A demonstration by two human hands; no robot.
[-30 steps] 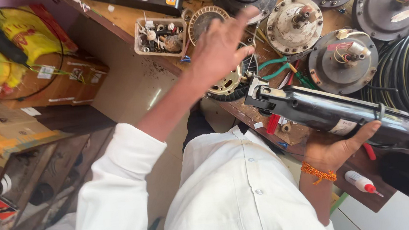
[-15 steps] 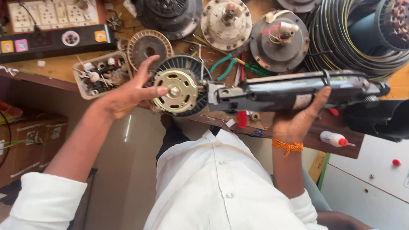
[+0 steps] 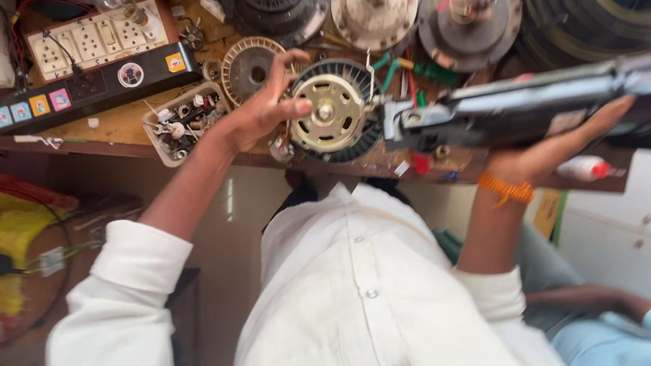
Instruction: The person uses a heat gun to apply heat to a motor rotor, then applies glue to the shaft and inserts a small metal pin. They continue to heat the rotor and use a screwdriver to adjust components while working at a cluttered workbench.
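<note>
Head view: the person is working over a cluttered wooden bench point(image 3: 124, 126), and both hands are engaging one assembly held above its front edge. The left hand point(image 3: 260, 110) is curling partly closed around the rim of a round motor rotor point(image 3: 331, 112), fingers spread over the top and thumb pressing toward the brass-coloured face; this grip is steadying the disc and keeping its centre shaft facing outward. The right hand point(image 3: 550, 151) is lying palm-up and mostly open under a long dark power-tool body point(image 3: 538, 101), cradling rather than clamping it, so the weight is resting on the palm while the front end is meeting the rotor. The tool is lying roughly level, its left end touching or just beside the rotor; the exact joint is blurred. An orange thread band point(image 3: 506, 188) is circling the right wrist.

Surrounding parts are being kept within reach on the bench. A small tray of loose hardware point(image 3: 183, 125) is sitting just left of the left hand. A black power strip point(image 3: 90, 90) and a white socket board point(image 3: 89, 43) are lying further left. Several other motor housings point(image 3: 372, 2) are lying along the back, and a coil of dark hose or cable point(image 3: 600, 2) is occupying the far right. A small white bottle with a red cap point(image 3: 587, 168) is resting near the right hand
</note>
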